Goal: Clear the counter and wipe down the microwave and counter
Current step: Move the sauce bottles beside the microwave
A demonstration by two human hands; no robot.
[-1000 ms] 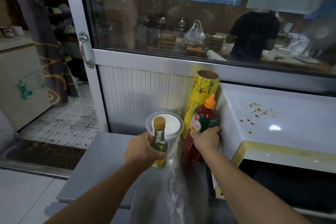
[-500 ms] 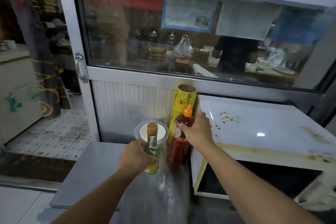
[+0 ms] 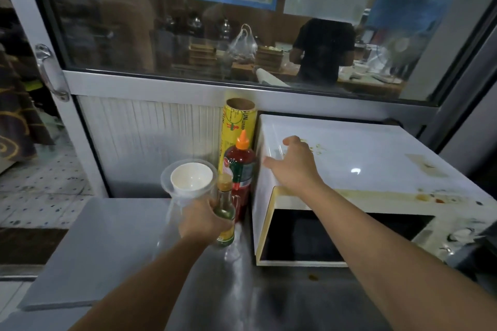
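Right grip (image 3: 293,166) released sauce bottle (image 3: 240,166), now open

L hand (image 3: 204,219) grips small bottle (image 3: 225,209); R hand (image 3: 294,166) over microwave (image 3: 376,169).

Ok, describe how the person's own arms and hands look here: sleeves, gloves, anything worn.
Both forearms enter from the bottom edge bare: no sleeve shows anywhere along them. The left hand and the right hand wear no gloves. No watch, bracelet or ring can be seen on either wrist or on the fingers that show. Whatever is worn above the forearms lies outside the frame.
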